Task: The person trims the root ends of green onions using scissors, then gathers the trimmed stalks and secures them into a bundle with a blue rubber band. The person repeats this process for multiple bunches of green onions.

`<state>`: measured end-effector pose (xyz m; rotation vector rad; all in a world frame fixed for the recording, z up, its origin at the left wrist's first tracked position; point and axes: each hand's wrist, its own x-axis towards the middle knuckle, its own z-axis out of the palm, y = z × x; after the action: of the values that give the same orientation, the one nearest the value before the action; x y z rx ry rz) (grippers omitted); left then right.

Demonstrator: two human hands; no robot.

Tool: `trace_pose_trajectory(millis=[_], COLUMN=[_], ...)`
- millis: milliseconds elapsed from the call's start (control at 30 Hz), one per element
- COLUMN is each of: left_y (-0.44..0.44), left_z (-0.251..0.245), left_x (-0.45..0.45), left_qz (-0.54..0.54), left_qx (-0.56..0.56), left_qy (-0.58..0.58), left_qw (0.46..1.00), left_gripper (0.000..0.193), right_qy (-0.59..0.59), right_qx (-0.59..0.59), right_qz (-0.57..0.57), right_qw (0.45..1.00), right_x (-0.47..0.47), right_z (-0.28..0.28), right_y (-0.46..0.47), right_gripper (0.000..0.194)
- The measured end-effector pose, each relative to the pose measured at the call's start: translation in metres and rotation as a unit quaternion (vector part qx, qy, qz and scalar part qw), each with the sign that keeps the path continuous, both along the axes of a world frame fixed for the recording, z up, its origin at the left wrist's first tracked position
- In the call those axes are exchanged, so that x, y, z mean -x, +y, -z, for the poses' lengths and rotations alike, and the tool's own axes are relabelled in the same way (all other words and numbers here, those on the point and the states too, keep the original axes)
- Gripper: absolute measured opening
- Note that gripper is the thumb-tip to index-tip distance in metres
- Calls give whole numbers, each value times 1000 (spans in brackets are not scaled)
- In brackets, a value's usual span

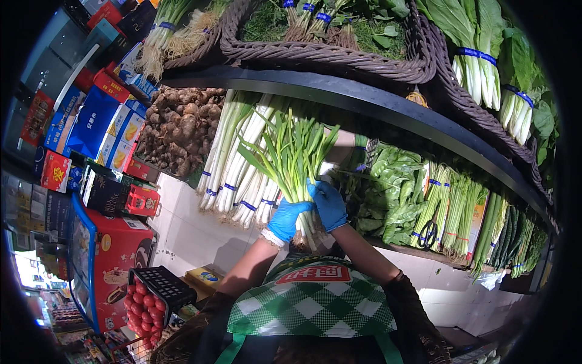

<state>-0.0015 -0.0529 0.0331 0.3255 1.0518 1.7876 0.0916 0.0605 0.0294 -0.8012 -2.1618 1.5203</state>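
Note:
My left hand point(283, 221), in a blue glove, is wrapped around the lower stems of a bunch of green garlic or similar long-leaved greens point(291, 157). Its leaves fan out away from me, while the pale root ends point(305, 230) hang toward my apron. On the right side of the same bunch, my gloved right hand point(328, 204) grips with curled fingers; its fingertips are partly hidden. Just left of my hands lie thick leeks or large scallions point(248, 182) bound with blue tape.
A dark shelf edge point(345, 98) curves above the lower produce, with wicker baskets point(327, 54) over it. Ginger point(182, 123) lies left. Leafy greens point(393, 191) and black-handled scissors point(427, 234) are right. A black crate point(163, 284) with tomatoes point(144, 311) stands lower left.

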Motion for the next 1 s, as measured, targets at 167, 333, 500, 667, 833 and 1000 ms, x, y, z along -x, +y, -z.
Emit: trace_pose_trajectory(millis=[167,333,500,667,833,1000], left_y=[0,-3,-5,-24,-43,-57], left_z=[-8,-9,-5,-14,-24,-29], left_x=[0,-2,5,10,18,40], left_qz=[5,15,31,-14,59,-57], left_qx=[-10,-31,-43,21,3,34], left_qy=[-1,-46,-90,-40,-99,-30], left_qw=[1000,998,994,999,993,997], left_gripper=[55,54,52,37,35,32], right_qy=[136,153,217,189,127,191], right_qx=[9,113,494,216,114,333], right_qz=[37,30,22,-92,-161,-87], right_qw=[990,981,842,953,972,919], right_x=[0,-7,-12,-37,-60,-73], right_z=[10,20,18,-15,-41,-35], right_y=[2,11,-2,-13,-23,-2], right_gripper=[25,21,15,12,12,14])
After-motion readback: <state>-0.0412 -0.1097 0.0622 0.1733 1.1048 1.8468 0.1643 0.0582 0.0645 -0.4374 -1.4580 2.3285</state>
